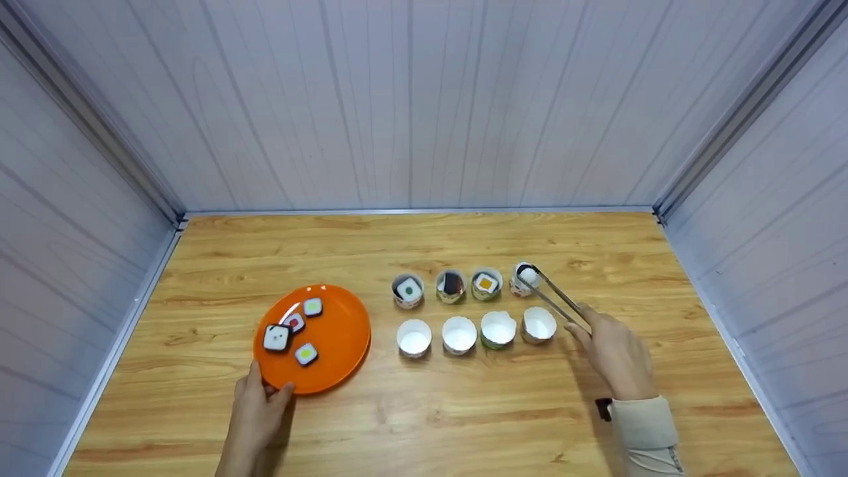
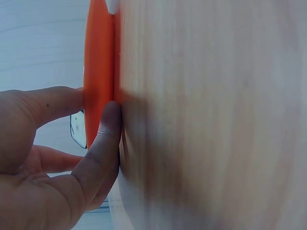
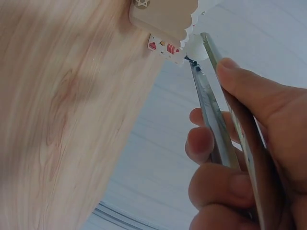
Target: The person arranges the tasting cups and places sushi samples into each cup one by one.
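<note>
My left hand [image 1: 255,407] grips the near rim of an orange plate [image 1: 341,361], thumb on top and fingers beneath in the left wrist view. Several toy sushi pieces lie on it, among them a larger black-edged white one [image 1: 276,338]. My right hand [image 1: 616,351] holds metal tongs [image 1: 560,301], the fingers curled round both arms in the right wrist view. Their tips stand either side of a white and black piece [image 1: 528,274] at the mouth of the back-row cup farthest right [image 1: 520,289]. Whether the piece touches the cup's bottom is hidden.
Three other back-row paper cups hold sushi pieces: one with a green centre [image 1: 409,289], a dark one [image 1: 452,284], one with an orange centre [image 1: 485,283]. In front stands a row of several white cups [image 1: 459,336]. Panel walls [image 1: 411,106] border the wooden table [image 1: 437,424].
</note>
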### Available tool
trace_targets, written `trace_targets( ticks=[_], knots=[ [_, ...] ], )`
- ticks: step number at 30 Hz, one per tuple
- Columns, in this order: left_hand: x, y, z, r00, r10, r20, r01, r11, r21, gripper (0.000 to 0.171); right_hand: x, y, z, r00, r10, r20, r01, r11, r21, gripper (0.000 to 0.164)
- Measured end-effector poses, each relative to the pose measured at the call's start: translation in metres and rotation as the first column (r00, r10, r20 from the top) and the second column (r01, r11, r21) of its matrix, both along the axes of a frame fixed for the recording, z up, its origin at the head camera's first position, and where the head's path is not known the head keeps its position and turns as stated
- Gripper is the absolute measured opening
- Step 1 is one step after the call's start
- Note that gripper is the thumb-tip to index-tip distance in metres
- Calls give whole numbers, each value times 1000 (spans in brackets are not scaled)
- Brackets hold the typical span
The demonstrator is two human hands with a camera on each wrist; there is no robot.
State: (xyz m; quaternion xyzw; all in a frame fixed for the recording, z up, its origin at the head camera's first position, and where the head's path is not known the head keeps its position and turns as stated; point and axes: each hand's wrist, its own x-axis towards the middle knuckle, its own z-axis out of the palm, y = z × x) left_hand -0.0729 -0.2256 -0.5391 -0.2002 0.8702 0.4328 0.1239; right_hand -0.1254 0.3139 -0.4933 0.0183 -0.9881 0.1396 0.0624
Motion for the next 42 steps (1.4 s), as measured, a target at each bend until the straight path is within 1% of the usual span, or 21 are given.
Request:
trace_targets(
  ticks=[5, 8, 9, 12, 16, 21, 24, 26, 29, 31, 33, 36, 38, 39, 42],
  knots=[
    [-1, 0, 0, 1000, 5, 11, -5, 1000, 13, 81, -1, -1, 3, 999, -17, 30, 18, 999, -28, 47],
    [-1, 0, -1, 1000, 3, 7, -3, 1000, 19, 81, 0, -3, 6, 999, -29, 32, 30, 999, -42, 48],
    [0, 0, -1, 1000, 0, -1, 0, 1000, 18, 80, 0, -5, 8, 999, -29, 29, 30, 999, -44, 48],
    [1, -2, -1, 999, -18, -37, 18, 1000, 0, 80, 0, -12, 10, 1000, -14, -12, 13, 999, -47, 45],
    [2, -3, -1, 998, -29, -56, 28, 999, -22, 81, -3, -34, 11, 997, 34, -69, -37, 998, -52, 42],
    [1, -2, -2, 999, -8, -31, 9, 1000, 4, 80, -7, -76, 17, 994, 96, -47, -99, 993, -58, 46],
    [0, -1, -2, 1000, -8, -27, 8, 1000, 13, 80, -8, -103, 21, 988, 139, -71, -141, 990, -27, 46],
    [0, -2, -2, 1000, -5, -22, 5, 1000, 11, 81, -8, -122, 22, 979, 179, -96, -181, 983, -7, 47],
    [0, -3, -1, 1000, 1, -25, -1, 1000, 10, 80, -8, -153, 25, 960, 252, -120, -252, 968, 20, 49],
    [-1, -2, -1, 999, 7, -33, -6, 1000, 17, 79, -8, -174, 27, 947, 303, -110, -304, 953, 15, 51],
    [-1, -2, -1, 999, 8, -38, -7, 1000, 24, 79, -7, -193, 28, 935, 346, -80, -346, 938, 22, 54],
    [-1, 0, -1, 999, 9, -35, -8, 1000, 29, 80, -3, -219, 27, 915, 401, -36, -401, 916, 28, 57],
    [0, 0, -2, 999, 8, -33, -7, 1000, 25, 80, -1, -235, 24, 899, 437, -21, -436, 899, 42, 58],
    [0, 0, -2, 999, 7, -36, -6, 1000, 23, 81, 1, -242, 23, 890, 454, -25, -453, 890, 55, 58],
    [2, -1, -4, 997, -14, -75, 14, 1000, 1, 80, 4, -260, 17, 860, 505, -72, -494, 860, 126, 56]
  ],
)
